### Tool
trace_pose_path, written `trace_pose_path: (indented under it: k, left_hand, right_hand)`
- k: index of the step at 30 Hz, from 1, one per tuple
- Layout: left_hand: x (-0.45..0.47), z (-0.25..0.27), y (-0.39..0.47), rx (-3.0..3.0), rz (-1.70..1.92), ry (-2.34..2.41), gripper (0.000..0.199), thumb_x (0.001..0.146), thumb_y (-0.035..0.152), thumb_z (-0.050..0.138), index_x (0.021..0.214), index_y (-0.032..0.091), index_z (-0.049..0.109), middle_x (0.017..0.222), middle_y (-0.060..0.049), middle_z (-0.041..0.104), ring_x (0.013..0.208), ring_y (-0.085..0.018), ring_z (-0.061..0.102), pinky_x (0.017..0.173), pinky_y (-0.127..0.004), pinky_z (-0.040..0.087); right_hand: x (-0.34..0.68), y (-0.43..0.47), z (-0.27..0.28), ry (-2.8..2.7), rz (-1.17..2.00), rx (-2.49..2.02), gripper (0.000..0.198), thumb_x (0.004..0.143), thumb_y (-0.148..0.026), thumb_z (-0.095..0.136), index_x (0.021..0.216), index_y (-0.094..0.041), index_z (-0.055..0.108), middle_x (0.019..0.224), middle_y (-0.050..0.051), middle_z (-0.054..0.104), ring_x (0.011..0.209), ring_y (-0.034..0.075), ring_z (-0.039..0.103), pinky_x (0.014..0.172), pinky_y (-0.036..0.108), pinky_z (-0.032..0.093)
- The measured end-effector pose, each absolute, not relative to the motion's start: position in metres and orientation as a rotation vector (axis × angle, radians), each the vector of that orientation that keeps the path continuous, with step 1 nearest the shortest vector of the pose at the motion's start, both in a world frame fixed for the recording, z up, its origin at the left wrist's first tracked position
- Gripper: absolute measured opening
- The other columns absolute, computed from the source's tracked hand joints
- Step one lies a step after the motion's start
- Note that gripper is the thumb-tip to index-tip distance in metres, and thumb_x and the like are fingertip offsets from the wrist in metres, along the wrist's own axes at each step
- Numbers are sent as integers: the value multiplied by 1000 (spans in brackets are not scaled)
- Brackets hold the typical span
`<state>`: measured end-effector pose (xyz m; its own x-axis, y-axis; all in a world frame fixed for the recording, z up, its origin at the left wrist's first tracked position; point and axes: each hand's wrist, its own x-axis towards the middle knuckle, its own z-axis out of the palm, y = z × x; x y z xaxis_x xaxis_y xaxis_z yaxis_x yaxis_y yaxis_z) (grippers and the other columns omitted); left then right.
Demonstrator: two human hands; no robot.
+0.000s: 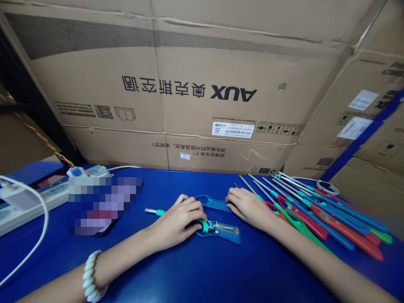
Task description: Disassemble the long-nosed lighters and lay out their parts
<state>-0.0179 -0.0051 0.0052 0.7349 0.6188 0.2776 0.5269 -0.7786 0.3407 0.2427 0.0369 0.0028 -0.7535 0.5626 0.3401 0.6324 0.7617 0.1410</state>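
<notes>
**One lighter open on the table, a finished row to its right**

Head view: both hands rest on a blue table (202,269), and the opened lighter (217,230) between them serves as the landmark. It is a long-nosed gas lighter, and its blue half-shell lies flat with the clear fuel tank and a teal part exposed. The left hand (181,221) lies on the left end of this lighter, fingers curled down over the dark part of the body; its grip looks closed on that part, though the fingertips are hidden under the hand. A metal nozzle (154,211) with a teal collar sticks out to the left of the hand. Just behind the lighter lies a second blue shell piece (213,203), and the right hand (248,206) rests with flat, spread fingers on the right end of that piece, pressing rather than clamping.

Right of the lighter, a row of closed lighters (318,216) in red, blue and green lies fanned side by side, metal tubes pointing away from the person. Judged from how things lie, these are whole, while the one in hand is in two halves, with its cover not yet on.

Far left of the lighter sit a white power strip (22,206) with a cable and a blurred patch. Behind everything stands a large cardboard box (189,97).
</notes>
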Motion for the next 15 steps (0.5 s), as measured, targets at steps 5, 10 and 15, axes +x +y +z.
trace_pose_path:
  k: [5,10,15]
  left_hand:
    - [-18,4,-4,2763,529,898,16,93,11,48,99,21,59,95,-2,62,90,-19,52,84,-34,29]
    - [-18,0,-3,2837,522,903,15,96,12,45,96,18,58,89,-2,60,84,-18,52,82,-33,30]
    - [-18,-2,-2,2875,587,912,20,99,15,39,94,17,58,87,-3,60,80,-17,52,80,-33,30]
  right_hand:
    - [228,12,15,-2629,-31,-948,13,95,-25,47,90,-18,57,88,5,60,81,19,56,74,32,44]
    - [216,-7,14,-2811,96,-884,41,76,-48,70,99,-17,56,97,7,62,91,25,58,83,38,46]
    - [215,-5,8,-2840,27,-912,27,83,-34,66,100,-16,57,96,8,63,90,24,58,80,36,47]
